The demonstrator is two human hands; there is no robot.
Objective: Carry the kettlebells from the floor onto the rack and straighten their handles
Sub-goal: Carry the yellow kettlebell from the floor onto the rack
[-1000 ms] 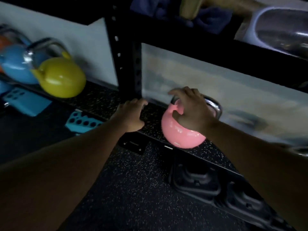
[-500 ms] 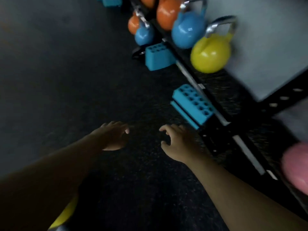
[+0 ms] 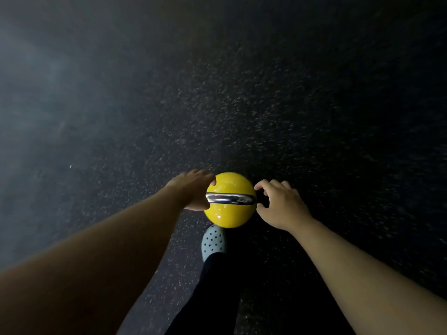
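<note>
No brand, label or writing readable anywhere in the head view. One yellow kettlebell (image 3: 228, 215), standing on the dark speckled floor (image 3: 290, 105) just below the centre of the frame, seen from straight above. One chrome handle (image 3: 231, 199), running left to right across the top of the ball, with a bright glint along it. Two bare forearms, reaching in from the lower left and lower right corners. Left hand (image 3: 192, 191) at the left end of the handle, fingers spread and curled over the upper left of the ball, thumb low beside it; touching the ball by the look of it, but not closed around anything. Right hand (image 3: 280, 204) just beside the right end of the handle, fingers and thumb bent into a loose open claw with a dark gap between them; fingertips close to the handle's end, contact impossible to tell, nothing gripped. One pale blue perforated shoe (image 3: 213, 241), directly below the kettlebell in the frame, its toe at the ball's lower edge. One dark trouser leg (image 3: 208, 293), running from the shoe down to the bottom edge. Upper left of the frame hazy and greyer, upper right nearly black. No rack in view.
</note>
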